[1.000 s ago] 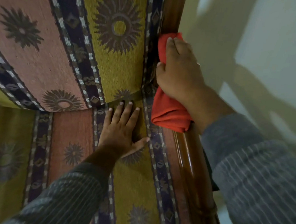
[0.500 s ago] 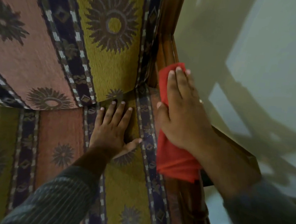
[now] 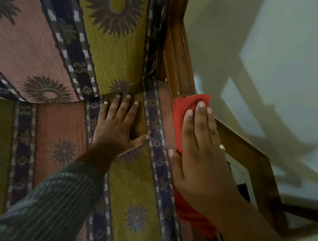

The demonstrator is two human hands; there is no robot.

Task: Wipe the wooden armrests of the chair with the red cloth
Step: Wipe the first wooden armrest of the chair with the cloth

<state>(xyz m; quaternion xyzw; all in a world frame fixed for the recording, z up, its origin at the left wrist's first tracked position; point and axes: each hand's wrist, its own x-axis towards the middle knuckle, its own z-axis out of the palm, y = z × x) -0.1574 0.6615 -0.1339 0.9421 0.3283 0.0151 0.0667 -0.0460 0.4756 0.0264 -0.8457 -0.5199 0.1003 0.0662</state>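
Observation:
My right hand [image 3: 201, 153] lies flat on the red cloth [image 3: 184, 107] and presses it onto the chair's right wooden armrest [image 3: 177, 63], where the rail meets the seat. The cloth runs under my palm and shows again below my wrist. Most of the armrest under my hand is hidden. My left hand [image 3: 114, 127] rests flat, fingers spread, on the patterned seat cushion [image 3: 134, 186] just left of the armrest, holding nothing.
The striped, sunburst-patterned backrest [image 3: 46, 31] fills the upper left. A brown wooden side frame [image 3: 256, 164] of the chair slants down to the right. The pale floor [image 3: 277, 54] with chair shadows lies beyond it.
My right hand has slid the red cloth down along the armrest toward me, from near the backrest. My left hand has stayed planted on the seat.

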